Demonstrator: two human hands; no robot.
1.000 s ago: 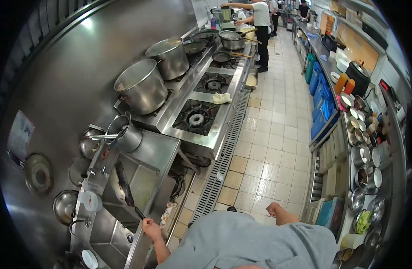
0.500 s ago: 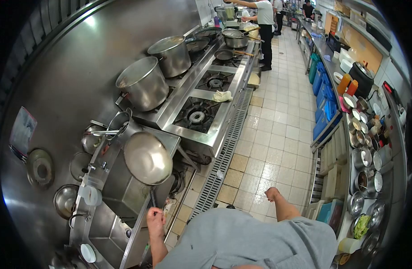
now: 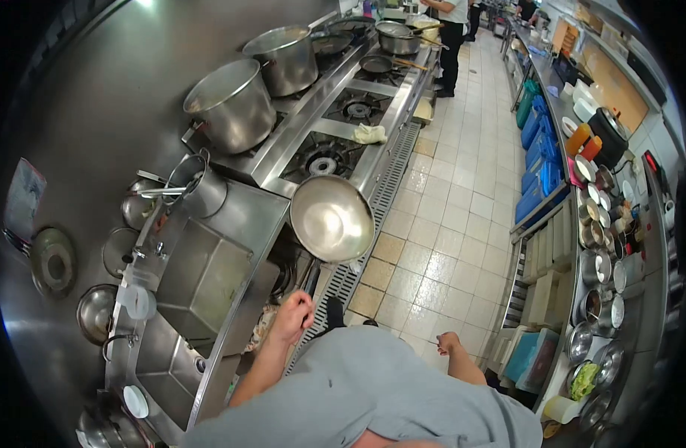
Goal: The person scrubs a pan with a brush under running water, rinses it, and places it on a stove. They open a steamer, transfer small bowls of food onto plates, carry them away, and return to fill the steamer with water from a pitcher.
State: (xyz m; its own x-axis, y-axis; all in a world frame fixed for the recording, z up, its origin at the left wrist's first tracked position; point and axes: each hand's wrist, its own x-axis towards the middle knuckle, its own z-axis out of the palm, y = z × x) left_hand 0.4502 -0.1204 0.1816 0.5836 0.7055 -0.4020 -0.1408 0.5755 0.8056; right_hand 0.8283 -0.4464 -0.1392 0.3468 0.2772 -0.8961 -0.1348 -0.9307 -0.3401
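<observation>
My left hand [image 3: 293,316] is closed round the dark handle of a steel frying pan [image 3: 332,219]. The pan is held up in front of the stove's near end, its shiny inside facing the camera, with nothing in it. My right hand [image 3: 449,343] hangs low on the other side of my body, over the tiled floor; its fingers look curled, and whether anything is in them is too small to tell. A burner [image 3: 323,164] lies just beyond the pan, and a crumpled pale cloth [image 3: 370,134] rests on the stove beside the burners.
Two large pots [image 3: 232,106] stand at the back of the stove. The double sink [image 3: 201,287] is at the left. A counter with bowls [image 3: 579,342] and blue bins [image 3: 541,183] line the right. A person [image 3: 451,45] stands beyond the stove.
My left hand has carried the pan to the right, away from above the sink toward the stove's front edge. The camera view has shifted slightly. The person beyond the stove has lowered an arm.
</observation>
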